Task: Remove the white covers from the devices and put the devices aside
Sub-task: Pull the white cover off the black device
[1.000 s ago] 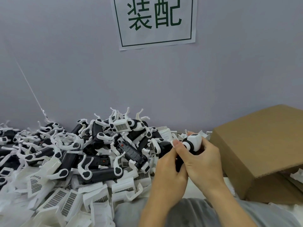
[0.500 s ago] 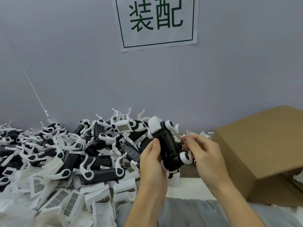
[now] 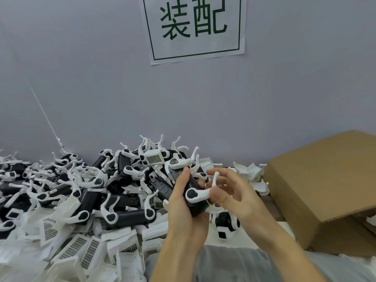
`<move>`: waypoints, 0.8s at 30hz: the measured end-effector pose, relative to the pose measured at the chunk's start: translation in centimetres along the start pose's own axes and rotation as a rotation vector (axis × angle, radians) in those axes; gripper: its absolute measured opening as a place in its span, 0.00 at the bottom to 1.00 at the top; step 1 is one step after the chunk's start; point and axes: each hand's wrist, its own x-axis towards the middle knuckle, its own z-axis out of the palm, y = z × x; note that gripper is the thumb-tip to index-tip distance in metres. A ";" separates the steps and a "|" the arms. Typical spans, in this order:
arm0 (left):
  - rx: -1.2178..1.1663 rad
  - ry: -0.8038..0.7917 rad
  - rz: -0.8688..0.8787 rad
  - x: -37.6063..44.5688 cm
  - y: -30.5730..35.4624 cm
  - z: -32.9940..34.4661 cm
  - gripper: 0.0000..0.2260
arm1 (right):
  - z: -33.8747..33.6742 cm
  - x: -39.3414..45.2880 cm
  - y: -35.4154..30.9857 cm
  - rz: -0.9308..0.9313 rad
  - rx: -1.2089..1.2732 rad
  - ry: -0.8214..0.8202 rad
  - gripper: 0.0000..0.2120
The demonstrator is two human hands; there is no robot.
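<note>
Grey fabric, soft and matte, fills the bottom edge, and two bare forearms rise from it. The left hand [image 3: 184, 208] curls its fingers and thumb around a black device [image 3: 194, 200], a smooth, rounded bar held upright in front of the person. A curved white arm [image 3: 200, 193] with a black disc at its hub projects from the device toward the right hand [image 3: 234, 192], whose thumb and fingers pinch that white piece, the other fingers spread loosely.

To the left, flat white covers [image 3: 81, 249] with fine square grilles lie in a loose heap on the near part of the surface. Behind them is a tangled pile of devices [image 3: 114, 192], glossy black bodies with thin white hooked arms sticking up at all angles. Small white shell pieces [image 3: 252, 174] lie just behind the right hand. On the right stands a plain brown cardboard box [image 3: 321, 190], its flap open at the lower corner.

Farthest back is a smooth pale grey-lilac wall [image 3: 101, 88], bearing a white paper sign [image 3: 195, 27] with a dark green border and two large green characters.
</note>
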 end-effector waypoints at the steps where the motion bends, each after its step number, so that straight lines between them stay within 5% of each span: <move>1: -0.010 0.000 0.010 0.0 -0.1 -0.2 0.10 | 0.0 0.0 0.1 0.013 -0.023 -0.002 0.23; 5: -0.014 -0.060 0.062 0.1 0.1 -0.6 0.16 | -0.1 -0.1 0.2 0.067 0.013 -0.056 0.24; 9: 0.086 -0.075 0.075 0.3 0.0 -1.1 0.25 | 0.5 0.1 0.3 0.106 0.027 -0.065 0.12; 12: 0.141 -0.092 0.077 0.3 -0.2 -1.1 0.20 | 1.1 0.1 0.5 0.107 0.040 -0.032 0.11; 17: 0.319 0.020 0.112 0.6 -0.6 -1.3 0.30 | 1.9 0.2 0.9 0.171 0.114 -0.016 0.12; 20: 0.350 0.058 0.146 0.7 -0.8 -1.4 0.25 | 2.2 0.4 1.3 0.169 0.168 0.014 0.06; 24: 0.359 0.077 0.149 0.9 -0.9 -1.7 0.18 | 2.3 0.4 1.4 0.178 0.221 0.025 0.13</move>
